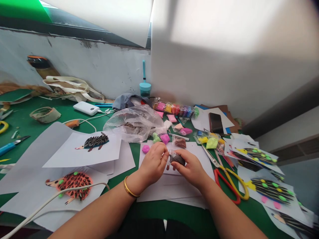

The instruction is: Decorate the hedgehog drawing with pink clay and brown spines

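Observation:
My right hand (pixel 190 166) is closed around a small clear packet of black modelling clay (pixel 178 160) above the white paper (pixel 159 189). Thumb and fingers of my left hand (pixel 154 162) are pinched together at the packet's left end; what lies between them is too small to make out. Small brown pieces (pixel 167 167) show on the paper under my hands. Just beyond stand a packet of brown clay (pixel 179 142) and a magenta clay lump (pixel 146 149). Large scissors (pixel 230 179) with red and yellow handles lie to the right of my right hand.
Hedgehog pictures, one with a red body (pixel 74 186), lie left; more pictures (pixel 271 191) are stacked right. A white cable (pixel 50 199) crosses the left papers. Behind are a plastic bag (pixel 132 122), colourful clay packets (pixel 174 109), a phone (pixel 215 123) and a power bank (pixel 86 108).

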{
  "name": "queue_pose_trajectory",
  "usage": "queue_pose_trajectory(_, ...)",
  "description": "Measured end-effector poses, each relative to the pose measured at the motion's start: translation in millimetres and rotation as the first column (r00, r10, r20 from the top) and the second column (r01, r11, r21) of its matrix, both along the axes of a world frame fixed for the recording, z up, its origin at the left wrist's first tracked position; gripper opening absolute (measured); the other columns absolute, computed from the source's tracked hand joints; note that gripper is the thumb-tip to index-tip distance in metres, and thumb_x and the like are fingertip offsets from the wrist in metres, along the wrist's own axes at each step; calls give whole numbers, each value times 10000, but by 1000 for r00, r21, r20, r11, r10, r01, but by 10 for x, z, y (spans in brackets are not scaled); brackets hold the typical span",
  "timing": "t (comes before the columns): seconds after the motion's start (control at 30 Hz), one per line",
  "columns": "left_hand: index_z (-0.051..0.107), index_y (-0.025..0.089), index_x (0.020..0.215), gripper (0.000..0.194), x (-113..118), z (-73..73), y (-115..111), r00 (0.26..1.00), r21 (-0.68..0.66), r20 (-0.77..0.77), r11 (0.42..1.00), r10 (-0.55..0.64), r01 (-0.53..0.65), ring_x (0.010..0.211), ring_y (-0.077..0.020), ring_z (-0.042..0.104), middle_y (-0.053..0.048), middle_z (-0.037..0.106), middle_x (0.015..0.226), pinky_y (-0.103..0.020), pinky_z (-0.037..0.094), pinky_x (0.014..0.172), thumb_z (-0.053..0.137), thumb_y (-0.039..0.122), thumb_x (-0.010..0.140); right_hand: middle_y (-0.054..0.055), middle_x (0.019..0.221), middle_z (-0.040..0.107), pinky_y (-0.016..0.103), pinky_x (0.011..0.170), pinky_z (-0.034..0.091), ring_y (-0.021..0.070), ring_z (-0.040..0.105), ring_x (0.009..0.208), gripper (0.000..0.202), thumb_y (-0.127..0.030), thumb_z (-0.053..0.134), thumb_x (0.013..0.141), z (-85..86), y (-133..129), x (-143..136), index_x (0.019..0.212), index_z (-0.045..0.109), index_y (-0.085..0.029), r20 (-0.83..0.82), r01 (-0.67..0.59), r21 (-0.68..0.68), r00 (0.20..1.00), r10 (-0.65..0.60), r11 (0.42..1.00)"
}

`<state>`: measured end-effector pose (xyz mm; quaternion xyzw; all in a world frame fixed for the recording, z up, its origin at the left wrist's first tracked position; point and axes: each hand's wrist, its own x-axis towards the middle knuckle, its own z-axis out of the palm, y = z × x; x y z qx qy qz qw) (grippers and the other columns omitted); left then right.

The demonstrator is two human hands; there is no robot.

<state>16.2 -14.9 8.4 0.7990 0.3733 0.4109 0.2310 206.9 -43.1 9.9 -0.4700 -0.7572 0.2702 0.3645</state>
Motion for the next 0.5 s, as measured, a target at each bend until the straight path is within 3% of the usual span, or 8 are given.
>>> queue_pose_trajectory(0.1, 500, 192, 765, 283, 4, -6, 24, 1000, -66, -4, 998, -8, 8, 837, -190, 503, -51, 537, 846, -348, 423, 793, 366, 270, 1003, 28, 919, 702, 322, 756, 507, 201, 644, 831, 207, -317, 645, 882, -9, -1, 2, 1066, 644, -222, -13, -16, -9, 1000, 16, 1000)
queue_pose_trajectory(0.17, 509, 189, 726, 304, 1, -16, 50, 997, -111, 81, 993, -20, 29, 833, -179, 511, -41, 534, 829, -332, 423, 794, 406, 286, 995, 27, 928, 700, 320, 766, 506, 197, 644, 833, 216, -327, 640, 883, -14, -3, 0, 1072, 641, -221, -23, -23, -19, 999, 23, 1000)
queue_pose_trajectory(0.3, 594, 183, 795, 164, -11, -30, 93, 965, -208, 263, 976, -4, 60, 897, -175, 535, -41, 563, 897, -306, 437, 806, 567, 283, 922, 51, 1010, 701, 327, 808, 510, 211, 654, 900, 266, -346, 613, 890, -39, 11, 28, 1121, 624, -216, -28, 21, -12, 999, -22, 1000)
queue_pose_trajectory(0.43, 616, 183, 821, 159, -20, -23, 104, 941, -306, 336, 950, 43, 66, 901, -172, 544, -41, 565, 923, -293, 440, 782, 577, 307, 912, 95, 1112, 687, 367, 854, 505, 253, 639, 1000, 318, -366, 586, 881, -85, 115, 239, 1149, 618, -195, 90, 213, 94, 971, -222, 972)
queue_pose_trajectory(0.5, 605, 181, 810, 199, -21, -22, 101, 929, -351, 363, 934, 73, 64, 893, -168, 547, -37, 566, 917, -297, 437, 798, 553, 333, 927, 101, 1063, 690, 399, 857, 495, 264, 629, 971, 290, -352, 581, 877, -121, 197, 428, 1105, 642, -185, 203, 359, 176, 898, -391, 916)
